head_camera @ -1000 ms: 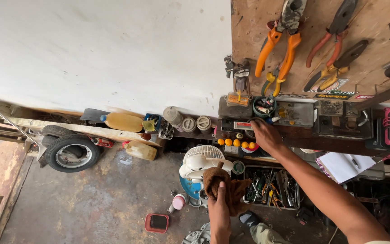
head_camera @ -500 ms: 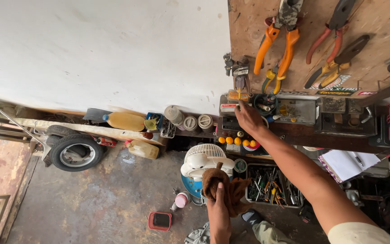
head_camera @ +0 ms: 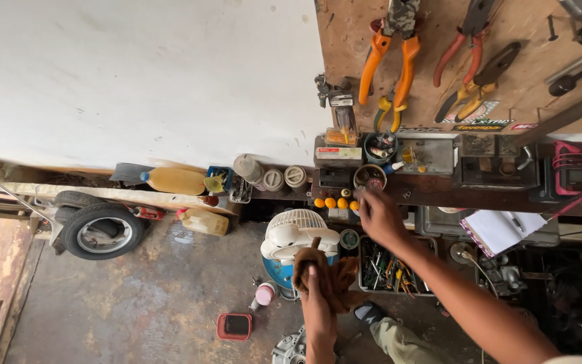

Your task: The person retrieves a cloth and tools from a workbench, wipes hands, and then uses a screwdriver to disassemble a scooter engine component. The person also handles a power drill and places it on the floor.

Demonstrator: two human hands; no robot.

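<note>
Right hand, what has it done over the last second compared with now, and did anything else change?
The right hand went up to the shelf under the pegboard, then drew back down; it now hangs blurred below the shelf edge, whether holding anything is unclear. The left hand kept gripping the brown rag. The white fan stayed put.

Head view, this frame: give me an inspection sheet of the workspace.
Surface: dark wooden shelf, crowded.
Job's things: brown rag bunched around a dark handle.
Clutter: small tins, orange balls, tool tray, white fan.
Grips: left hand closed on the brown rag; right hand blurred, near the shelf edge, fingers spread.
Cables: red coil at the shelf's right end.
Surroundings: pegboard with orange pliers, tyre, concrete floor.
</note>
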